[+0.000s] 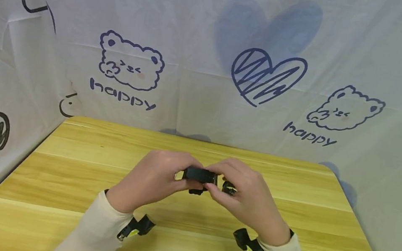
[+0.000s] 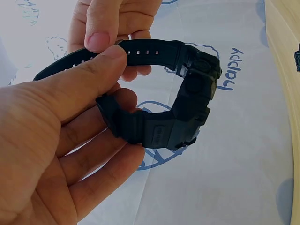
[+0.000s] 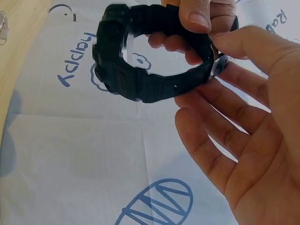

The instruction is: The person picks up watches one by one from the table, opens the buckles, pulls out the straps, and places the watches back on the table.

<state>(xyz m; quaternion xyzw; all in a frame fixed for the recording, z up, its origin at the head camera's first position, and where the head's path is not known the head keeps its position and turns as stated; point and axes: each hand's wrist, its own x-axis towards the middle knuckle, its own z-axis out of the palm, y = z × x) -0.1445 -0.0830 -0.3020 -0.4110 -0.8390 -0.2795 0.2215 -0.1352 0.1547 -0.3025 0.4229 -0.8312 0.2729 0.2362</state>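
A black wristwatch (image 1: 200,175) is held up over the table between both hands, its strap bent into a loop. The left hand (image 1: 157,177) pinches the strap between thumb and fingers. From the other side, the right hand (image 1: 247,191) grips the band with its thumb and forefinger. Small holes run along the free strap end (image 2: 143,52) in the left wrist view, where both thumbs meet at the strap. A metal buckle (image 3: 214,63) shows beside the right fingers in the right wrist view. The watch's dial faces away and is hidden.
Just beyond the right hand, a dark object (image 1: 229,187) lies on the wooden table (image 1: 186,238), partly covered by the fingers. White cloth (image 1: 194,57) with drawings hangs behind the table and at the sides. Each wrist wears a black camera mount (image 1: 138,225).
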